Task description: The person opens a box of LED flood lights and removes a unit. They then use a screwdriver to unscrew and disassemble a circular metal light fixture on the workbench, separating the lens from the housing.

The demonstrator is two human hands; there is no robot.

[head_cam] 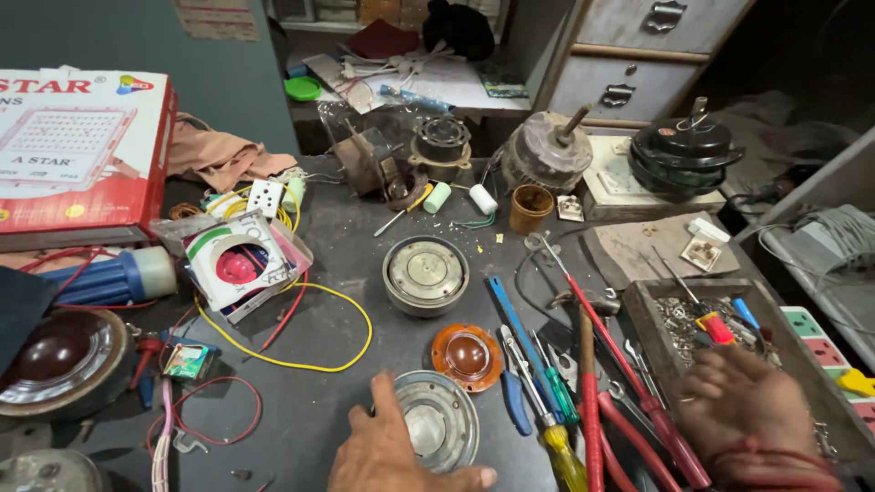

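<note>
Resting open-palmed, left hand (pixel 387 456) on round metal cover (pixel 436 419), gripping nothing. Right hand (pixel 743 405) spread over parts tray (pixel 652 314), beside red-handled screwdrivers (pixel 629 387); grip unclear.

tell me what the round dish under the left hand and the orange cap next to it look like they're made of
Round dish under the left hand: looks like bare metal, dull grey with soft glints and pressed rings.
Orange cap: probably translucent plastic, glossy, its domed centre catching a highlight; from this view glass cannot be ruled out.
</note>
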